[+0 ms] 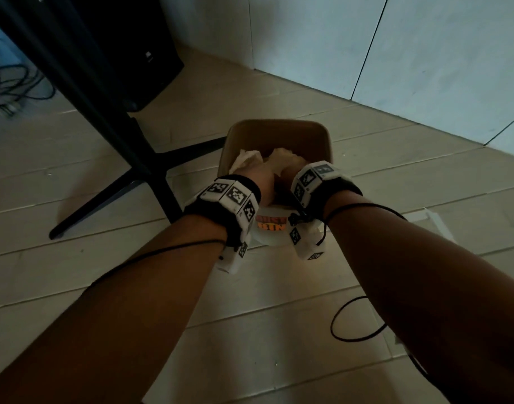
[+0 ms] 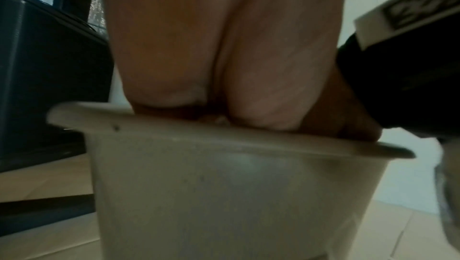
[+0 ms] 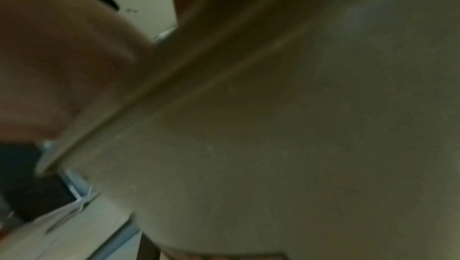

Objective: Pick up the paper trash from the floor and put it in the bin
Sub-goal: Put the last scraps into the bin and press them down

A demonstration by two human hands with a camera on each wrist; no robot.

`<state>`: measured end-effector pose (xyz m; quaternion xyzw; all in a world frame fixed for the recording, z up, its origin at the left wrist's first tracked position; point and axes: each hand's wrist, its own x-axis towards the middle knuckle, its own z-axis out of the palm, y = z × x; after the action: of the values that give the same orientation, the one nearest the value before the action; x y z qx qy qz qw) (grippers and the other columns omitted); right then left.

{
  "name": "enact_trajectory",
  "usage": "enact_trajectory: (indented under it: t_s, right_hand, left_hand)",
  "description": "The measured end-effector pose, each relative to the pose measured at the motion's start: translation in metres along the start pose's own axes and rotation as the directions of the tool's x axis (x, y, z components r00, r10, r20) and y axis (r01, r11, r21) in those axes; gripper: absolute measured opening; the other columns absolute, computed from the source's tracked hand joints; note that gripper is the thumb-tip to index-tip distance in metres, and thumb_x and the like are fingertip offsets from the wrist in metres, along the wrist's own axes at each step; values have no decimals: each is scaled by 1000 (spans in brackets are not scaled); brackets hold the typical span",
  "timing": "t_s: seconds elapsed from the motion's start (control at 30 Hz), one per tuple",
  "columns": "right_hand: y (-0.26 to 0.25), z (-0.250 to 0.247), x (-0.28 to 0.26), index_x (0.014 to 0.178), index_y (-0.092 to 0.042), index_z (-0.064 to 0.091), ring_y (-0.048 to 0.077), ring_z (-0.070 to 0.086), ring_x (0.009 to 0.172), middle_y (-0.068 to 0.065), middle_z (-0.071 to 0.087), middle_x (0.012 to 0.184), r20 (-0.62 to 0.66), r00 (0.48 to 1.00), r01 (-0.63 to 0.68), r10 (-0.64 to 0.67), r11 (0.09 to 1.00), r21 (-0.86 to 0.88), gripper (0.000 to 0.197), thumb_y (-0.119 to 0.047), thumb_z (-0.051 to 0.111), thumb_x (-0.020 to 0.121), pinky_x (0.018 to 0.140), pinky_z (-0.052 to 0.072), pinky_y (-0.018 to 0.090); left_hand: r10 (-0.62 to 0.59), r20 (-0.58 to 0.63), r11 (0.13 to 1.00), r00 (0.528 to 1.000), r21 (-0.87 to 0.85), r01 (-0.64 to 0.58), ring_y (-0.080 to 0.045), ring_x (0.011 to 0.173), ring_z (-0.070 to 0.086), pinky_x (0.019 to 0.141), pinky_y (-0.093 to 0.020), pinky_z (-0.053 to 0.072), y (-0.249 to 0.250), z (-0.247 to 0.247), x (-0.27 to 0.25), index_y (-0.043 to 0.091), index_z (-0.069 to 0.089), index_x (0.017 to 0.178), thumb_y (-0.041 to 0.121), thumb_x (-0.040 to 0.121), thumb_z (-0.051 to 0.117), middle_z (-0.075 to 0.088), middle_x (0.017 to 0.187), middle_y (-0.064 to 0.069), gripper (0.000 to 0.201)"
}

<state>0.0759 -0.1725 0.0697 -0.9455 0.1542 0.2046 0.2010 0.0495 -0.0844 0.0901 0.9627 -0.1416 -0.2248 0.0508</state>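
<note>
Both forearms reach down: left hand [image 1: 257, 182] and right hand [image 1: 290, 173] are sunk inside the bin [image 1: 279, 126] on the floor [image 1: 104, 176]. Finger state cannot be told; they are hidden. Crumpled white paper [image 1: 247, 160] sits in the bin at the fingertips. Risk: withdrawing hands may drag paper out or tip the bin.

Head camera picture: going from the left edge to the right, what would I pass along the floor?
Tangled cables → black stand legs → left hand → crumpled paper in the bin → right hand → loop of black cord on the floor.
</note>
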Motion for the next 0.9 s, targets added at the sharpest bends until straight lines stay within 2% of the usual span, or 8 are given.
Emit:
enact_trajectory:
  t_s: [0.13, 0.23, 0.3, 0.37, 0.5, 0.63, 0.73, 0.9]
  right_hand:
    - [-12, 8, 7, 106, -2, 67, 36, 68, 101, 16, 71, 106, -14, 999, 38, -40, 996, -85, 30, -24, 58, 88, 79, 50, 44]
    - [-2, 0, -3, 114, -9, 65, 34, 67, 101, 11, 69, 101, -7, 995, 95, -98, 984, -151, 31, -22, 62, 85, 66, 49, 40]
    - [12, -11, -17, 132, -17, 53, 35, 56, 117, 12, 53, 131, 93, 984, 169, -152, 965, -202, 42, -27, 56, 91, 84, 48, 43]
    - [26, -22, -32, 140, -28, 41, 38, 48, 122, 13, 32, 144, 145, 971, 214, -189, 959, -187, 52, -30, 55, 90, 96, 43, 43]
    - [31, -42, -53, 139, -21, 40, 36, 51, 121, 13, 37, 139, 22, 976, 219, -219, 976, -4, 61, -25, 64, 83, 96, 43, 41]
    - [41, -50, -68, 143, -22, 36, 30, 44, 131, 12, 45, 143, -23, 971, 240, -239, 968, 79, 67, -16, 63, 83, 103, 39, 37]
    - [49, -51, -77, 139, -20, 44, 27, 50, 127, 8, 55, 137, -116, 952, 297, -284, 947, 123, 55, -12, 56, 86, 101, 42, 36]
    - [72, -50, -93, 121, -21, 60, 21, 60, 108, 6, 63, 121, -457, 874, 348, -167, 871, 347, 37, -14, 52, 86, 89, 47, 30]
  left_hand:
    - [-64, -65, 997, 996, 31, 66, -36, 131, 46, 106, -40, 40, 0, -6, 7, -3, 55, 126, 20, 93, 60, 48, 139, -21, 40]
    - [-69, -49, 998, 996, 2, 69, -36, 130, 47, 106, -39, 40, -2, -6, 7, -2, 55, 124, 22, 90, 64, 50, 137, -22, 43]
    - [-69, -39, 997, 997, -23, 68, -36, 129, 48, 104, -40, 41, -6, -6, 10, -1, 54, 125, 22, 89, 63, 51, 136, -21, 44]
    - [-26, -54, 1000, 998, -14, 25, -36, 124, 53, 98, -38, 47, -9, -9, 9, 6, 62, 120, 24, 88, 59, 58, 129, -17, 37]
    - [13, -127, 999, 992, -43, -18, -34, 126, 48, 105, -47, 44, -15, -19, 4, 31, 60, 125, 33, 84, 58, 50, 134, -9, 42]
    - [19, 60, 998, 998, 55, -22, -39, 140, 32, 116, -51, 30, -9, -15, 14, 31, 38, 144, 35, 87, 56, 33, 152, -16, 60]
    - [17, 144, 985, 989, 166, -41, -42, 141, 31, 118, -52, 25, -4, -4, 23, 26, 26, 150, 33, 93, 50, 34, 154, -17, 62]
    - [31, 128, 969, 991, 239, -61, -35, 134, 46, 108, -44, 38, 4, 2, 29, 31, 26, 150, 46, 91, 57, 42, 152, -12, 69]
